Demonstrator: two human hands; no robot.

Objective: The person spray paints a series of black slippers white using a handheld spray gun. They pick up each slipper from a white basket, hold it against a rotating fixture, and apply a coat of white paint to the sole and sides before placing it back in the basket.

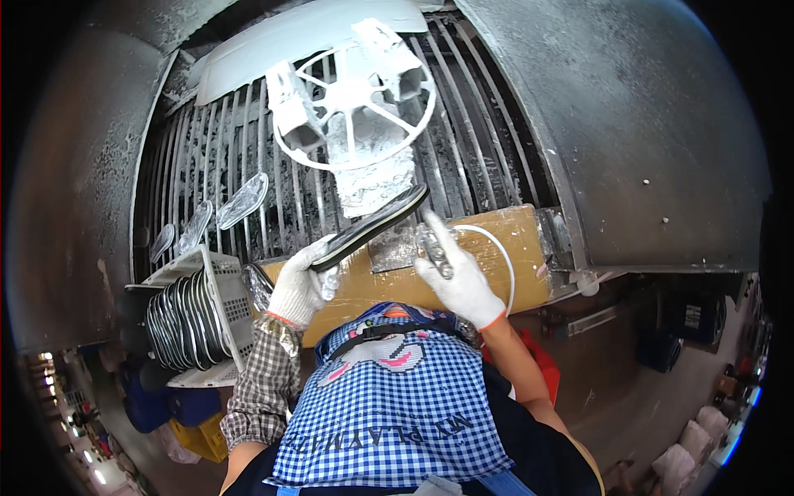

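Holding: a dark shoe sole [374,225] is gripped at its lower end by the left hand [299,289], gloved in white, fingers wrapped around the edge.
Sole position: centre of the frame, slanting from lower left to upper right, its upper tip raised over the grey block [376,178] below the white wheel [354,95].
Sole relative to grip: most of the length juts beyond the left hand, up and to the right; only the lower end is enclosed.
Right hand: the right hand [460,277], gloved, is closed around a small metal tool [433,248], with the forefinger stretched up toward the sole's upper tip; just beside it, contact cannot be told.
Hose: a white hose [501,256] loops from the tool across the brown board [496,240] at centre right.
Surroundings: a barred grille [223,157] fills the upper left, with pale soles [241,201] lying on it; a white basket [222,285] of stacked dark soles [178,322] stands at lower left.
Risk, slip: the sole may be judged liable to twist or drop onto the grille, being held at one end only.
Risk, glove: a fingertip could be caught by the tool, the hands being close together.
Risk, hose: the loop could be snagged on the board's edge.
Risk, apron: the checked apron [397,413] hangs near the board and could be soiled.
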